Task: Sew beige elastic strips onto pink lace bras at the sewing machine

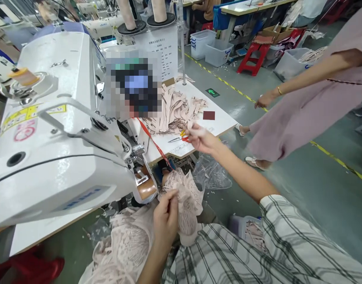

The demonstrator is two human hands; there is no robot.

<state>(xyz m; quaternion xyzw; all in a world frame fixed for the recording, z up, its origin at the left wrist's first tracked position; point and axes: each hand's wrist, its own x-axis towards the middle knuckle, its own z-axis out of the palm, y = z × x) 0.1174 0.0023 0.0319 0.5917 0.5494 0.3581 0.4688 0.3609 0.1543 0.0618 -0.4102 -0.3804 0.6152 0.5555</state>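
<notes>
My left hand (166, 215) is closed on a piece of pale pink lace fabric (185, 197) held near my lap, just below the needle end of a white sewing machine (59, 130). My right hand (200, 138) reaches out over the white side table (219, 124), fingers pinched on a pale strip at the edge of a heap of pink fabric strips (173, 112). Small snips with a red-orange handle (179, 138) lie on the table just left of that hand. A red ribbon (153, 142) runs down from the machine.
A dark red swatch (208, 115) lies on the table. Another person in a pink dress (305, 106) walks by on the right. A clear plastic bag (212, 175) hangs below the table. Plastic bins (210, 47) and a red stool (253, 57) stand behind.
</notes>
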